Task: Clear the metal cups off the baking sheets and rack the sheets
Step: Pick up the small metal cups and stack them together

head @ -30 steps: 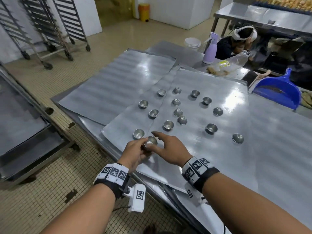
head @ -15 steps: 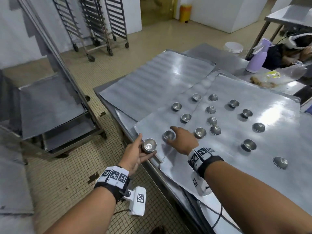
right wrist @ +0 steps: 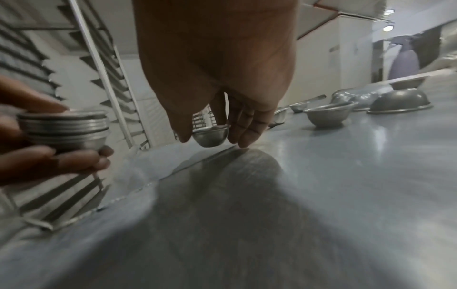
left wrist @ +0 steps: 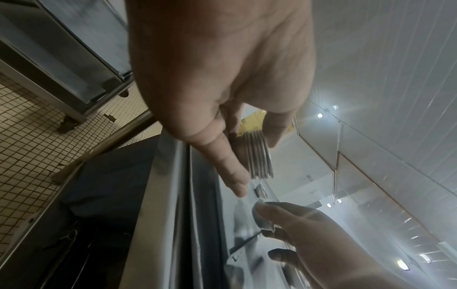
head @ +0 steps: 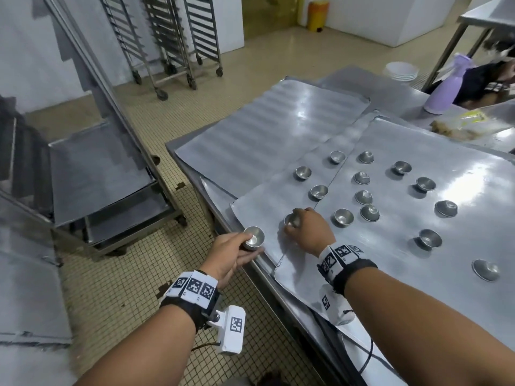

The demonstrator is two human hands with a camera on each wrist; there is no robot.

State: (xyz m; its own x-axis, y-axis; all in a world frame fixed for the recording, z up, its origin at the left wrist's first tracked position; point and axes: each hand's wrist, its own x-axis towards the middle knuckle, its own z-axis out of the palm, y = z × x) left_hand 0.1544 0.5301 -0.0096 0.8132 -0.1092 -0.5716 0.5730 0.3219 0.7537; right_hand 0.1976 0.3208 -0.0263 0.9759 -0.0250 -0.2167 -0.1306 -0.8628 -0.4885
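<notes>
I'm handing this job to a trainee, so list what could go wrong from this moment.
1. The left hand holds its nested stack of small metal cups past the table edge; a slip likely drops them on the tiled floor.
2. The right hand has only a fingertip grip on the round-bottomed metal cup; it may slip.

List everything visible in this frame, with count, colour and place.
Loose small round metal cups: thirteen, silver, scattered over the sheets.
Nested stack of metal cups: one, silver, in the left hand.
Single metal cup: one, silver, pinched by the right hand.
Flat metal baking sheets: at least three, grey, overlapping on the table.
Steel table: one, grey, right.
Wheeled tray racks: several, grey, far wall.
Purple spray bottle: one, far table end.
White plates: one stack, near the bottle.
Left hand: one, at the table's near edge.
Right hand: one, over the nearest sheet.
</notes>
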